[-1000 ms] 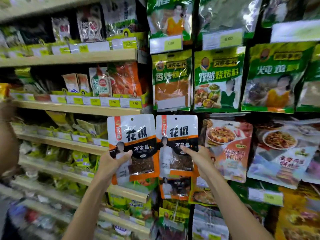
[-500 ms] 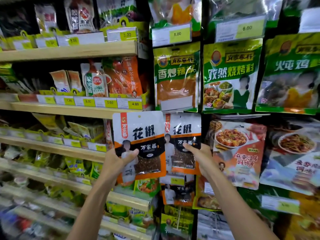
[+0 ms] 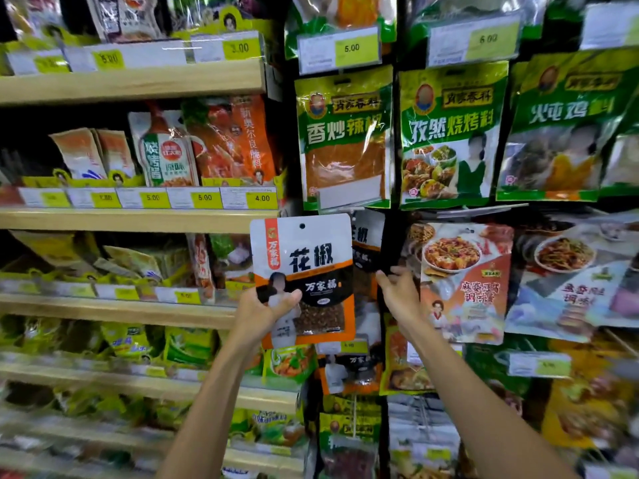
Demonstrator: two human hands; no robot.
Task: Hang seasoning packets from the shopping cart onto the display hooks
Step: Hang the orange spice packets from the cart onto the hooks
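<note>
Holding pepper packet [image 3: 311, 247] low, left grip [image 3: 262, 314]; right grip [image 3: 397, 293] pinches second packet [image 3: 367, 242].

Pepper packet [image 3: 304, 271], centre of view, gripped by the left hand [image 3: 266, 312] — smooth plastic film, white upper half fairly matt, clear window below showing coarse reddish-brown grains.

Second packet [image 3: 366, 243] at its 3 o'clock, edge pinched by the right hand [image 3: 397, 295]: same kind of film, dark, mostly hidden.

Green packets [image 3: 345, 140], 12 to 2 o'clock — glossy plastic, creased, streaked with glare.

Price-tag sleeve [image 3: 340, 50], 12 o'clock: clear stiff plastic over a white and yellow paper label.

Shelf boards [image 3: 131, 83], 9 to 11 o'clock: pale wood-grain finish, matt.

Rod [image 3: 491, 207], 2 o'clock: thin, grey, looks like metal with a dull sheen.
</note>
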